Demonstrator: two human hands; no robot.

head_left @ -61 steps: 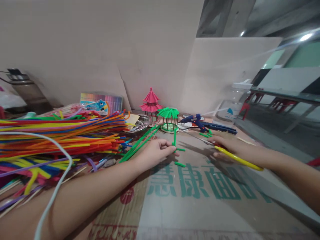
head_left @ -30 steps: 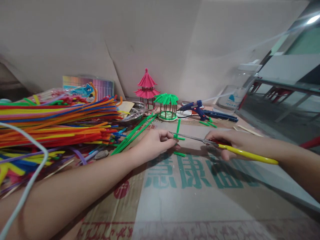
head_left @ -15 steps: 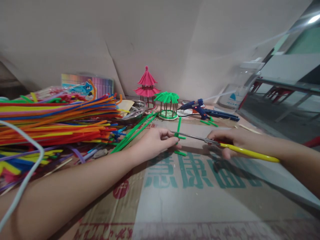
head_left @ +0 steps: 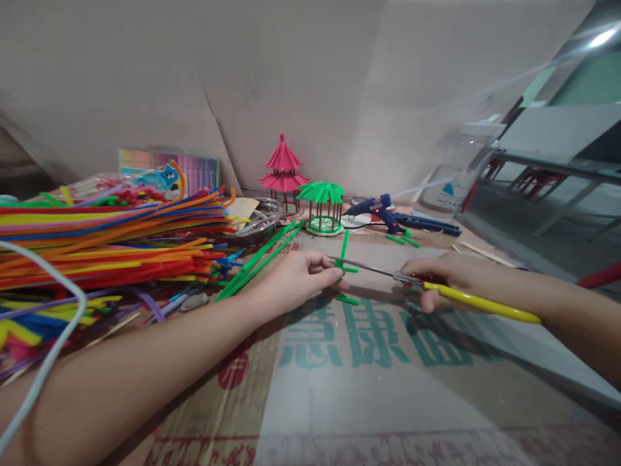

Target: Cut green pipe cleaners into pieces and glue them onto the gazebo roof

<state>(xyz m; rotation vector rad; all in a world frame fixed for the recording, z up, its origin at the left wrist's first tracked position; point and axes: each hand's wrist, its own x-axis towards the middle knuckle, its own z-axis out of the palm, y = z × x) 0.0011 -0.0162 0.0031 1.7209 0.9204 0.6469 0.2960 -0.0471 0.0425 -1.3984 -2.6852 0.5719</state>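
My left hand is closed, thumb against fingers, on a green pipe cleaner whose free end stands up above the fingertips. My right hand grips scissors with yellow handles. Their blades reach left across the green stem, close by my left fingertips; whether they cut into it I cannot tell. Short green pieces lie on the board just below and beside my left hand. Behind stands a small pavilion with a green fuzzy roof on brown posts, and a pink two-tiered one is next to it.
Bundles of coloured pipe cleaners fill the left side, and a white cable crosses there. Long green pipe cleaners lie beside my left forearm. At the back are a blue glue gun, a metal bowl and a clear plastic container.
The view has shifted slightly. Both hands keep nearly the same pose, with the scissors' blades still across the green stem.
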